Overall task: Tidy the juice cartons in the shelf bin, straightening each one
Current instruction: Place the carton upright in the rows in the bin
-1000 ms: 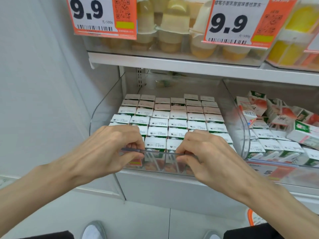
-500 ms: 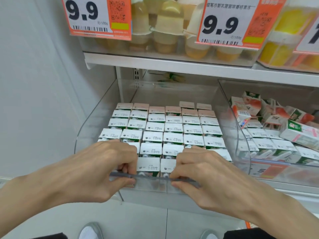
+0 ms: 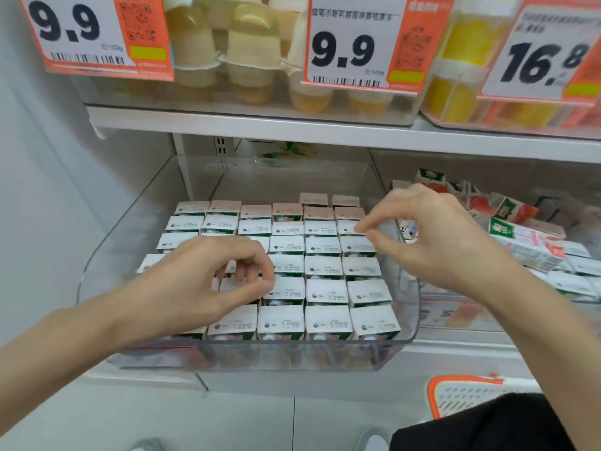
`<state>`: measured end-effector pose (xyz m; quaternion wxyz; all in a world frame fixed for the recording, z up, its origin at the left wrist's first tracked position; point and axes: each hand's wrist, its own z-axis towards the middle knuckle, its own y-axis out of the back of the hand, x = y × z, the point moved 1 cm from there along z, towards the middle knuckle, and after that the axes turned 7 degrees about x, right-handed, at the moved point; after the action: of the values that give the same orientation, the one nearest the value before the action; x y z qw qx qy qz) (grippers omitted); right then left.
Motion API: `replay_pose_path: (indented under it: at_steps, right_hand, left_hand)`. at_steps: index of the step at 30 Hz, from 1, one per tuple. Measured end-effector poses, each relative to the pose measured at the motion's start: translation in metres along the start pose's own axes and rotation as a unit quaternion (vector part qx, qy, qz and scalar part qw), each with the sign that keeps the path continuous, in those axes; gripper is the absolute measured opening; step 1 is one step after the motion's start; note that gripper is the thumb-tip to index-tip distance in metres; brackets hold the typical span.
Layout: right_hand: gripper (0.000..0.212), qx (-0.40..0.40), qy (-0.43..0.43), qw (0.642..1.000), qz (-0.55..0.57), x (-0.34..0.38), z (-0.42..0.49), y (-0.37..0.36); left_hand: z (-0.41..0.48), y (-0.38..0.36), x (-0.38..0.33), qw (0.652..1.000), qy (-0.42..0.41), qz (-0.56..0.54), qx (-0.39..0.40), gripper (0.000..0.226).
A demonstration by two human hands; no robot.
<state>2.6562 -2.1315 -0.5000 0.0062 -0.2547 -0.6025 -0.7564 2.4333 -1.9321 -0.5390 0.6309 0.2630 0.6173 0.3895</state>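
The shelf point(image 3: 455, 345) carries a clear bin point(image 3: 292, 356), its front wall out past the shelf's front edge. The cartons point(image 3: 325, 284) stand upright in it, packed in rows from the front wall towards the back. Most sit square, so the task looks well along. A few near the front right corner sit slightly skewed, and the back row is short, with only two by the right wall. The left hand point(image 3: 208, 281) is over the bin's left half, fingers curled down onto carton tops — whether it grips one I cannot tell. The right hand point(image 3: 432, 236) hovers by the right wall, thumb and forefinger nearly meeting, pinching nothing.
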Motion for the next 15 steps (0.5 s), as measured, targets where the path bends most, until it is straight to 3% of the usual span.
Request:
replay_pose_path:
  at_steps: [15]
  right_hand:
    - [0.023, -0.010, -0.031, 0.998, 0.051, -0.027, 0.005, -0.008]
  left_hand:
    - [0.137, -0.045, -0.027, 0.992, 0.044, 0.112, 0.027, 0.039]
